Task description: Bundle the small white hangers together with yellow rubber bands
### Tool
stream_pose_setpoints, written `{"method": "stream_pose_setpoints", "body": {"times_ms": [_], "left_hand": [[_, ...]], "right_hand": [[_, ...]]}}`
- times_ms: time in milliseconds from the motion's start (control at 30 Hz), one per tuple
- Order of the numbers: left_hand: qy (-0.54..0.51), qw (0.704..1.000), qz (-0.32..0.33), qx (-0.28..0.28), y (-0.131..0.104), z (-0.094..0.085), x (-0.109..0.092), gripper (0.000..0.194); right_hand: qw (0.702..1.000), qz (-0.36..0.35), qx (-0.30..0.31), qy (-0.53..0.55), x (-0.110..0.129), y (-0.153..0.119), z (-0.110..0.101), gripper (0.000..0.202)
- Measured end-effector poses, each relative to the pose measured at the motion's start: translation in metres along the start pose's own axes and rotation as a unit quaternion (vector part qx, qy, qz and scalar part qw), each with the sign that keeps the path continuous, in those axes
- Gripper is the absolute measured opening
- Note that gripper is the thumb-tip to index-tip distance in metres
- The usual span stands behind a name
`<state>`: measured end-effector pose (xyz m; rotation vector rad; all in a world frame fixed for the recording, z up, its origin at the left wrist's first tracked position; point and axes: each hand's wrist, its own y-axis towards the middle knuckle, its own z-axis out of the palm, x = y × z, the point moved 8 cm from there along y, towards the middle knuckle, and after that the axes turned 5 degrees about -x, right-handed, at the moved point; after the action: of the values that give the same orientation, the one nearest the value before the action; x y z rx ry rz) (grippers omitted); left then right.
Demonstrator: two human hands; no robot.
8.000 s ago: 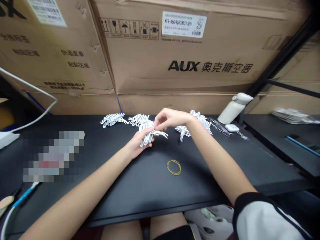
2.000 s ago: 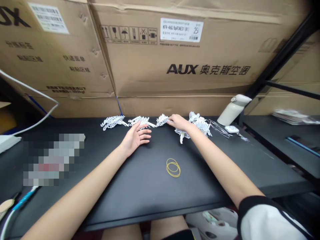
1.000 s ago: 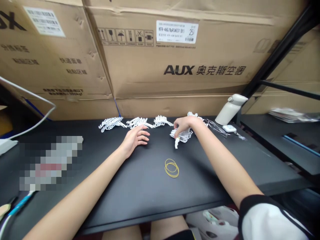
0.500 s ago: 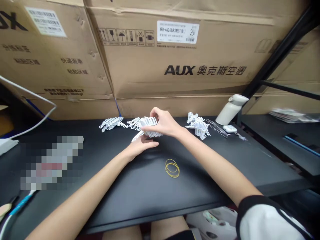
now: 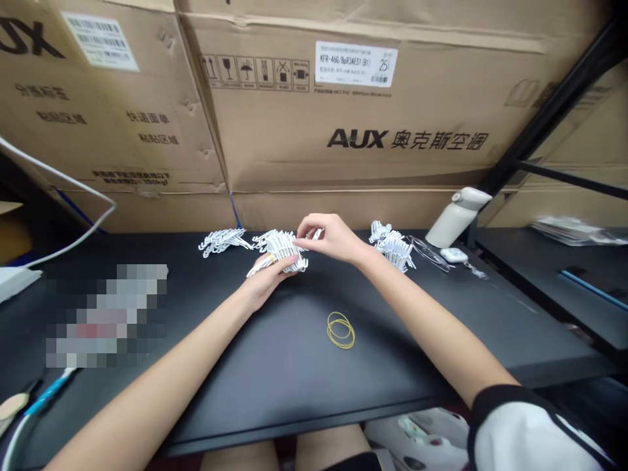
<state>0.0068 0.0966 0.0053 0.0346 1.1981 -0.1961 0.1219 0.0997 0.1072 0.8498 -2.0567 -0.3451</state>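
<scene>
A bundle of thin white hooks (image 5: pixel 282 243), plastic by their look, rests in my left hand (image 5: pixel 267 284), whose thumb presses across its lower side. A yellow rubber band (image 5: pixel 269 259) shows around part of the bundle near my left thumb. At the bundle's right end, my right hand (image 5: pixel 331 237) has its thumb and fingers pinched together, with a small white hook end (image 5: pixel 318 233) showing among the fingers. Behind my left hand, part of another white hook pile touches or overlaps the bundle; I cannot tell which.
More white hooks lie in piles on the left (image 5: pixel 223 241) and right (image 5: pixel 394 248). Loose yellow rubber bands (image 5: pixel 353 332) lie nearer the front of the black table (image 5: pixel 275 386). Eyeglasses (image 5: pixel 429 254), a white case (image 5: pixel 454 255) and a bottle (image 5: pixel 451 219) stand right. Cardboard boxes (image 5: pixel 275 150) back the table.
My left hand has closed its thumb over the hook bundle. My right hand has let go of the bundle's top and moved slightly right, its fingers now pinched.
</scene>
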Motion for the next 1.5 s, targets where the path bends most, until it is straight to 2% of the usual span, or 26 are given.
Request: {"method": "stream_pose_setpoints", "body": {"times_ms": [133,267,467,833,1100,1200,1267,1400,1500], "left_hand": [[0.017,1.000,-0.004,0.018,-0.003,0.006,0.003,0.027],[0.040,0.999,-0.001,0.028,-0.004,0.008,0.006,0.031],[0.043,0.999,0.025,0.018,-0.002,0.004,0.002,0.035],[0.120,0.991,0.066,0.003,-0.001,-0.001,-0.005,0.037],[0.151,0.985,0.080,-0.008,0.002,-0.007,-0.004,0.038],[0.155,0.984,0.080,-0.024,0.003,-0.012,-0.002,0.040],[0.149,0.987,0.064,-0.023,0.004,-0.013,0.000,0.037],[0.126,0.992,0.026,0.011,0.001,-0.004,0.003,0.028],[0.077,0.996,-0.022,0.029,-0.002,0.002,0.007,0.026]], "right_hand": [[0.998,-0.030,0.055,0.008,0.002,-0.003,0.011,0.009],[0.995,-0.047,0.083,-0.037,0.003,-0.005,0.022,0.004],[0.991,-0.069,0.077,-0.084,0.007,-0.004,0.026,0.003],[0.989,-0.074,0.088,-0.092,0.012,-0.006,0.029,0.007],[0.987,-0.056,0.096,-0.117,0.013,-0.006,0.030,0.005],[0.989,-0.044,0.119,-0.079,0.010,-0.006,0.030,0.005],[0.988,-0.012,0.156,-0.001,0.006,-0.007,0.032,0.004],[0.955,0.066,0.233,0.171,-0.002,-0.012,0.034,0.009],[0.948,0.081,0.238,0.193,-0.009,-0.012,0.032,0.013]]}}
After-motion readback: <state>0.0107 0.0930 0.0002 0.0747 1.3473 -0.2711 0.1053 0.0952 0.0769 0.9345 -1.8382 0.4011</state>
